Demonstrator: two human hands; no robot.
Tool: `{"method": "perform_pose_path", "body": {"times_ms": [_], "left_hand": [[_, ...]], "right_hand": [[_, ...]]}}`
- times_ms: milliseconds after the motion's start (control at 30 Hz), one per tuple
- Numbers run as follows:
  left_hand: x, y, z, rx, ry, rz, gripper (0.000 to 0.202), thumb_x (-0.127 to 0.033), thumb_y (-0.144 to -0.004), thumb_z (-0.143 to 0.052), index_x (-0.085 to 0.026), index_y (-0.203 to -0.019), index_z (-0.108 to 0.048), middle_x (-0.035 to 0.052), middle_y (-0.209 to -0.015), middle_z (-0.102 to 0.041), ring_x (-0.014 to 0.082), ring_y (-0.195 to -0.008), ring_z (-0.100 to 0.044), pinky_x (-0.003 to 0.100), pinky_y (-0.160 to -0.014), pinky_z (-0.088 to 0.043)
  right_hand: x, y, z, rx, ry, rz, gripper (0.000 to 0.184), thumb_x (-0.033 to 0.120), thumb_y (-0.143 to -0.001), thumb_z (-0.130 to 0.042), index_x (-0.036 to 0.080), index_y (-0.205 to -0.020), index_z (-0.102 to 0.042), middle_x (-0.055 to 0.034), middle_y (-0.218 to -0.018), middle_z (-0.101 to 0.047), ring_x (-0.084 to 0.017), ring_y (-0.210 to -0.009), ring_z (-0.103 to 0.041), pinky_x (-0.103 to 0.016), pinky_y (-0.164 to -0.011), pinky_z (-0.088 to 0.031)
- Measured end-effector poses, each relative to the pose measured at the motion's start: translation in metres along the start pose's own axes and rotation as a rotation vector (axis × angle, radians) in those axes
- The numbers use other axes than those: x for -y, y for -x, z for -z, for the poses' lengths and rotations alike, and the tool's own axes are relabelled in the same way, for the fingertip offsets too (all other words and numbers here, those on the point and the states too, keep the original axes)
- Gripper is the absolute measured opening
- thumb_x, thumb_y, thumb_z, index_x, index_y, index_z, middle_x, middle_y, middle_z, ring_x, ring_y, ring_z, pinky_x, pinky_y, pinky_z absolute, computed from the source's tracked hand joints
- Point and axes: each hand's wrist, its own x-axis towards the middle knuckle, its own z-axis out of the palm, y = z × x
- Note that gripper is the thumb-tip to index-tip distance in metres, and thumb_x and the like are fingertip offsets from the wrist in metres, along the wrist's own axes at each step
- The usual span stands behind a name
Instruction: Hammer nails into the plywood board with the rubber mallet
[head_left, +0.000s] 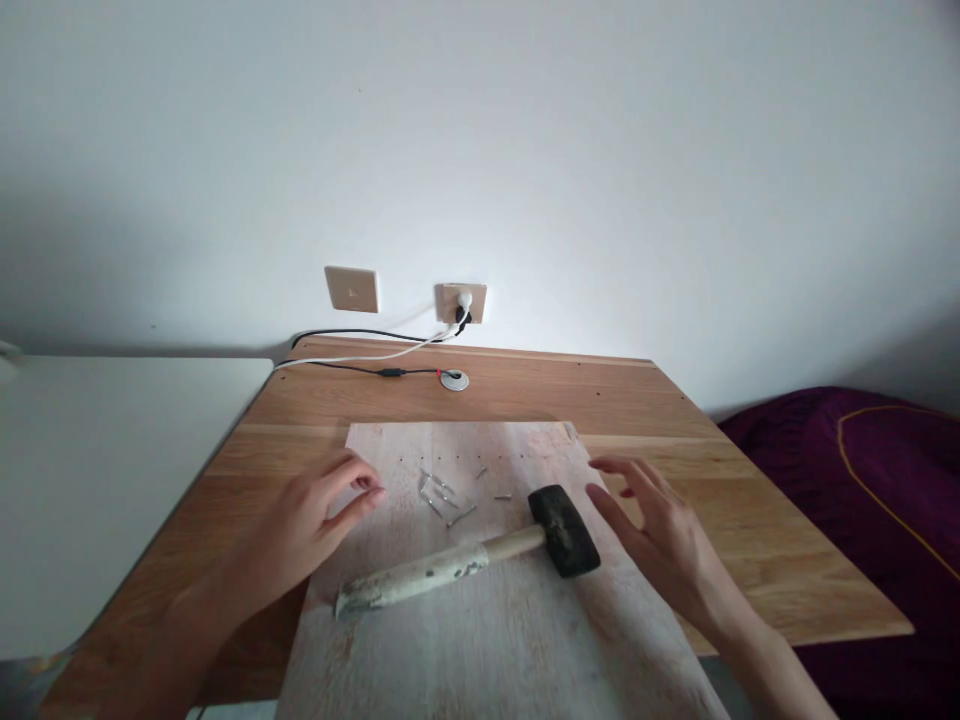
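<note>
A pale wooden board [495,630] lies on the wooden table, with a row of small dark holes near its far edge. Across it rests a mallet [566,532] with a black head at the right and a worn, whitish handle pointing left. Several small metal screws or nails [439,492] are scattered beyond the handle; their exact kind I cannot tell. My left hand [330,508] hovers by the board's left edge, fingers curved and apart from the thumb, holding nothing. At the right edge, near the mallet head, my right hand [651,515] is likewise empty with thumb and fingers apart.
Behind the board, cables [360,360] run over the wooden table [757,540] to a wall socket [460,303] and a round cable grommet [454,380]. A white tabletop [112,480] adjoins at left. Purple fabric [862,470] lies beyond the right edge.
</note>
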Motion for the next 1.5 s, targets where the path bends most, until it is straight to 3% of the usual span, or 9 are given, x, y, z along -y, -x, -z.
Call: {"method": "perform_pose_path", "body": {"times_ms": [100,200,400,600,900,1100,1233,1367,1500], "left_hand": [[0.007,0.043,0.004,-0.163,-0.080,0.105,0.042,-0.061,-0.107,-0.052,-0.026,-0.102,-0.074,0.0041,-0.103,-0.080,0.0228,-0.097,-0.077,0.032,-0.087,-0.060],[0.011,0.078,0.001,-0.210,-0.130,0.141,0.044,-0.062,-0.107,-0.050,-0.028,-0.102,-0.077,0.0021,-0.103,-0.084,0.0216,-0.096,-0.081,0.029,-0.090,-0.064],[0.015,0.118,0.000,-0.199,-0.168,0.141,0.032,-0.052,-0.105,-0.055,-0.033,-0.107,-0.079,0.0004,-0.108,-0.086,0.0225,-0.095,-0.084,0.029,-0.091,-0.067],[0.041,0.138,0.018,-0.221,-0.236,0.271,0.032,-0.052,-0.100,-0.056,-0.036,-0.115,-0.079,-0.0009,-0.127,-0.083,0.0265,-0.113,-0.080,0.036,-0.107,-0.062],[0.052,0.139,0.074,-0.287,-0.384,0.575,0.037,-0.052,-0.094,-0.049,-0.031,-0.106,-0.078,0.0009,-0.121,-0.084,0.0295,-0.111,-0.079,0.044,-0.111,-0.059],[0.055,0.141,0.090,-0.363,-0.463,0.719,0.037,-0.055,-0.095,-0.048,-0.032,-0.100,-0.076,-0.0013,-0.118,-0.084,0.0323,-0.106,-0.079,0.050,-0.101,-0.063],[0.053,0.136,0.096,-0.621,-0.374,0.777,0.026,-0.051,-0.089,-0.064,-0.035,-0.107,-0.074,-0.0054,-0.108,-0.084,0.0284,-0.091,-0.081,0.043,-0.086,-0.065],[0.034,0.111,0.104,-0.906,-0.053,0.778,0.037,-0.050,-0.070,-0.079,-0.026,-0.098,-0.074,-0.0032,-0.069,-0.074,0.0229,-0.061,-0.073,0.032,-0.059,-0.060],[0.018,0.085,0.113,-1.177,0.143,0.684,0.030,-0.043,-0.067,-0.076,-0.021,-0.086,-0.070,-0.0017,-0.069,-0.071,0.0190,-0.061,-0.069,0.030,-0.060,-0.060]], "right_hand": [[-0.033,0.032,-0.003,-0.085,0.062,-0.211,0.056,0.069,-0.098,-0.051,0.023,-0.123,-0.070,-0.0180,-0.118,-0.082,-0.039,-0.108,-0.079,-0.058,-0.096,-0.062],[-0.045,0.050,-0.007,-0.002,-0.072,-0.323,0.060,0.071,-0.095,-0.054,0.025,-0.131,-0.068,-0.0158,-0.122,-0.084,-0.035,-0.097,-0.084,-0.051,-0.088,-0.067],[-0.030,0.054,-0.016,0.019,-0.073,-0.412,0.069,0.075,-0.093,-0.054,0.023,-0.136,-0.072,-0.0175,-0.128,-0.083,-0.038,-0.102,-0.084,-0.054,-0.097,-0.065],[-0.002,0.061,-0.036,0.057,-0.171,-0.331,0.069,0.071,-0.099,-0.053,0.021,-0.144,-0.070,-0.0205,-0.133,-0.079,-0.038,-0.108,-0.082,-0.053,-0.096,-0.066],[0.064,0.057,-0.080,0.152,-0.321,-0.118,0.056,0.057,-0.109,-0.051,0.021,-0.150,-0.065,-0.0191,-0.139,-0.075,-0.034,-0.115,-0.079,-0.054,-0.100,-0.065],[0.079,0.031,-0.082,0.183,-0.312,0.032,0.048,0.048,-0.110,-0.051,0.022,-0.148,-0.063,-0.0151,-0.124,-0.080,-0.031,-0.110,-0.079,-0.051,-0.099,-0.063],[0.066,0.014,-0.080,0.047,-0.310,-0.038,0.041,0.052,-0.109,-0.049,0.021,-0.121,-0.072,-0.0146,-0.114,-0.080,-0.028,-0.095,-0.079,-0.042,-0.084,-0.065],[0.052,0.013,-0.083,-0.064,-0.297,-0.113,0.047,0.060,-0.107,-0.049,0.025,-0.082,-0.067,-0.0088,-0.082,-0.074,-0.027,-0.077,-0.072,-0.038,-0.074,-0.059],[0.048,0.015,-0.087,-0.082,-0.319,-0.150,0.043,0.062,-0.101,-0.055,0.025,-0.086,-0.067,-0.0085,-0.083,-0.075,-0.027,-0.077,-0.072,-0.039,-0.074,-0.058]]}}
